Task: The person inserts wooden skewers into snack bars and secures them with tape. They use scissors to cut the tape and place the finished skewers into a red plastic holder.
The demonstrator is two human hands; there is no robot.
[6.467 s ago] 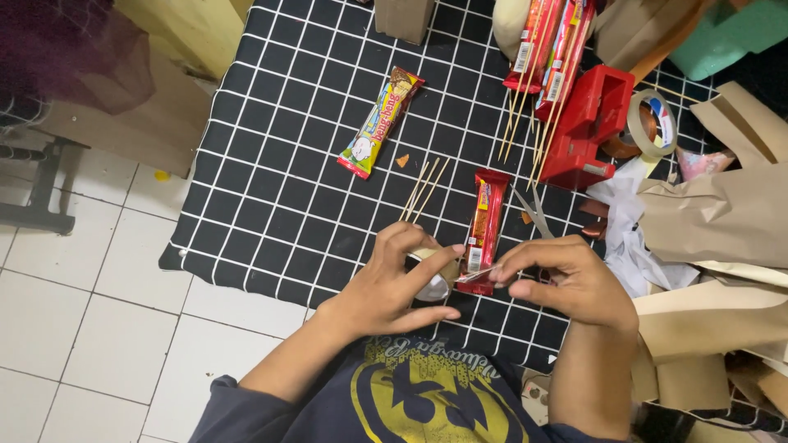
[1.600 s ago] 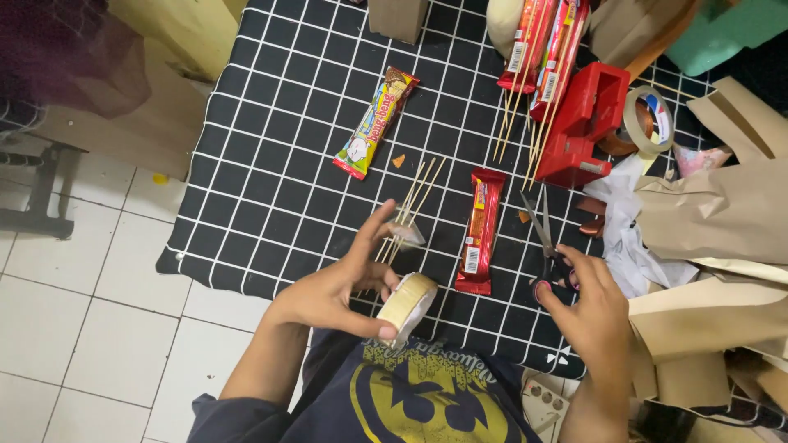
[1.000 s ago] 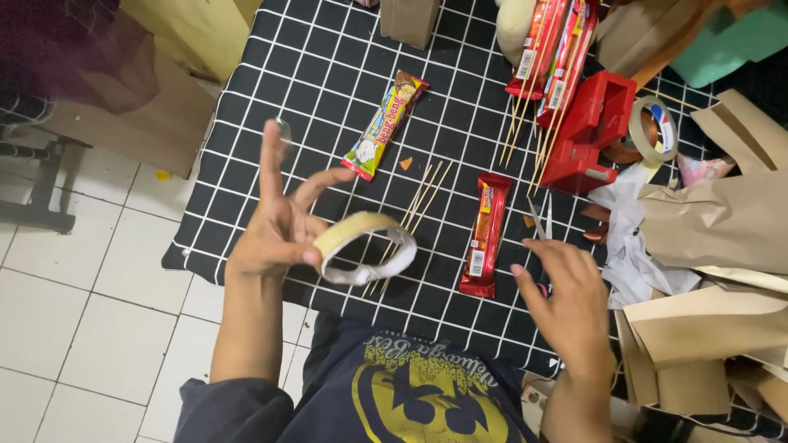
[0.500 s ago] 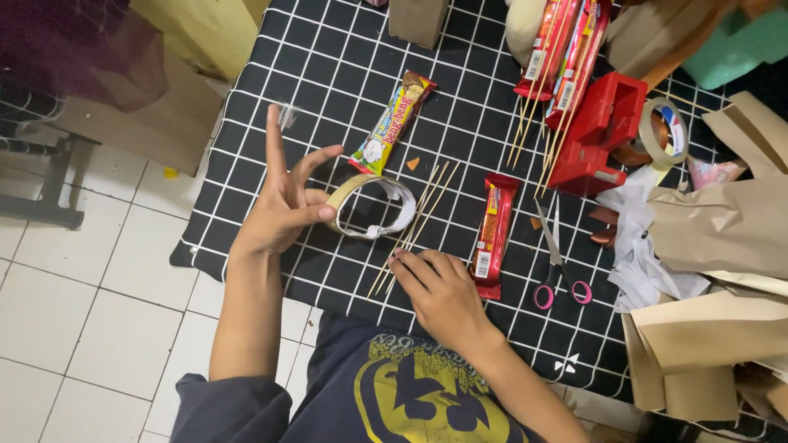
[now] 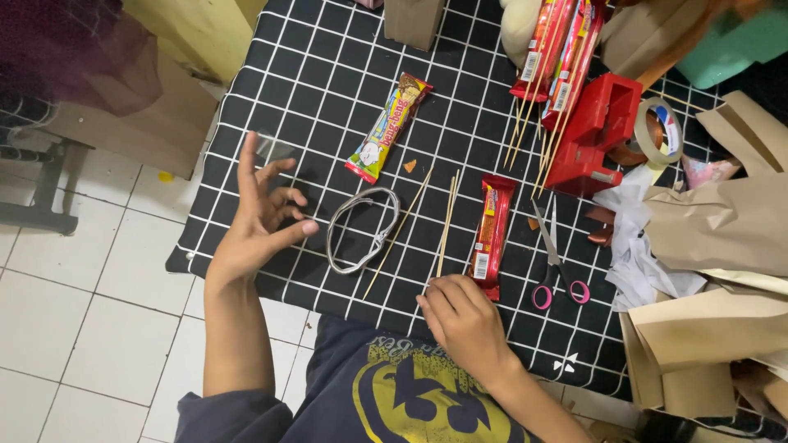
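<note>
While the left hand (image 5: pixel 258 221) hangs wide open, empty, the tape roll (image 5: pixel 361 230) sits loose. Right hand (image 5: pixel 460 316) pinches a skewer (image 5: pixel 446 226); it could snap or roll.

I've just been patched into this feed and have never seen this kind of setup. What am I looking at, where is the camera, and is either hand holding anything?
There is no machine here: one camera on a person's head looks down at their two bare hands over a black cloth with a white grid. The left hand is raised with fingers spread, with a piece of clear tape at its fingertip. The right hand rests at the near ends of thin wooden skewers. Between the hands lies a tape roll. Nearby lie a red snack bar, a yellow snack bar, pink-handled scissors and a red tape dispenser.
</note>
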